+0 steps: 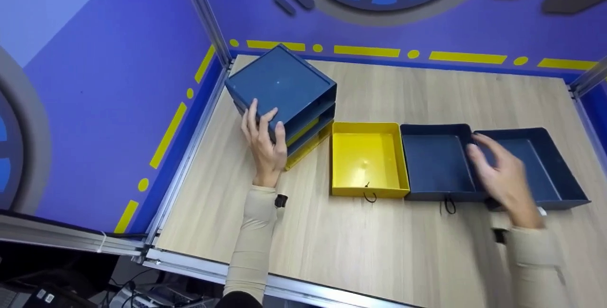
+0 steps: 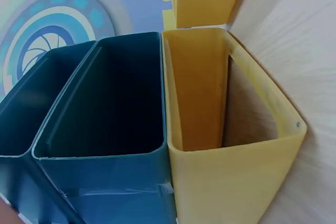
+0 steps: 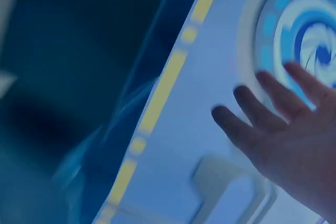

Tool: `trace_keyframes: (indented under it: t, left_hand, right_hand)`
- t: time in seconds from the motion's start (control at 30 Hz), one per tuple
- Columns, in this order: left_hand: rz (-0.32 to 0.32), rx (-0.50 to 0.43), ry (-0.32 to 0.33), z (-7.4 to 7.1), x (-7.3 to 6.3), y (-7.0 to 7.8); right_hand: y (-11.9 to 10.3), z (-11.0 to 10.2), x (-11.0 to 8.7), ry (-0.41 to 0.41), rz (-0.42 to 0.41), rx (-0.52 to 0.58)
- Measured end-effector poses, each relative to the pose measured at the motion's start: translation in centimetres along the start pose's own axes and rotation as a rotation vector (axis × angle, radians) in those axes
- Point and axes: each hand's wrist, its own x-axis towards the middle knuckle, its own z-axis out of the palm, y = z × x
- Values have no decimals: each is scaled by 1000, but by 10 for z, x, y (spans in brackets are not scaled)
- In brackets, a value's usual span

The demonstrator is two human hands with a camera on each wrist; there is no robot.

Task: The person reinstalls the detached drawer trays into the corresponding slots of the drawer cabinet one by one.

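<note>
A stacked drawer cabinet [image 1: 280,82] stands at the back left, turned at an angle, with dark blue upper tiers and a yellow bottom tier [image 2: 226,182]. My left hand [image 1: 265,142] rests on its top edge and near side, fingers spread. To its right lie a yellow drawer [image 1: 367,154], a dark blue drawer [image 1: 438,163] and a wider-looking dark blue drawer [image 1: 533,161], all facing up. Over the border between the two blue ones is my right hand [image 1: 505,175], blurred in the head view. The right wrist view shows its fingers [image 3: 257,111] spread and holding nothing; contact with a drawer cannot be told.
Thin black loops [image 1: 449,206] hang at the front of the yellow and middle drawers. Purple panels [image 1: 379,28] wall the table [image 1: 360,241] at the back and left. A metal rail [image 1: 303,289] runs along its front edge.
</note>
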Motion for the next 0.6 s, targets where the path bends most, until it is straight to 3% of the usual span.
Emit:
trace_keyframes:
  t: [0.13, 0.23, 0.43, 0.6]
  left_hand:
    - [20, -2, 1, 3, -1, 1]
    - [32, 2, 10, 4, -1, 1]
    - [36, 8, 10, 2, -1, 0]
    - [36, 12, -10, 0, 1, -1]
  right_hand:
    - [30, -36, -19, -9, 55, -88]
    - [43, -48, -32, -16, 86, -142]
    - [61, -51, -58, -13, 168, -224]
    - [75, -49, -69, -34, 241, -276]
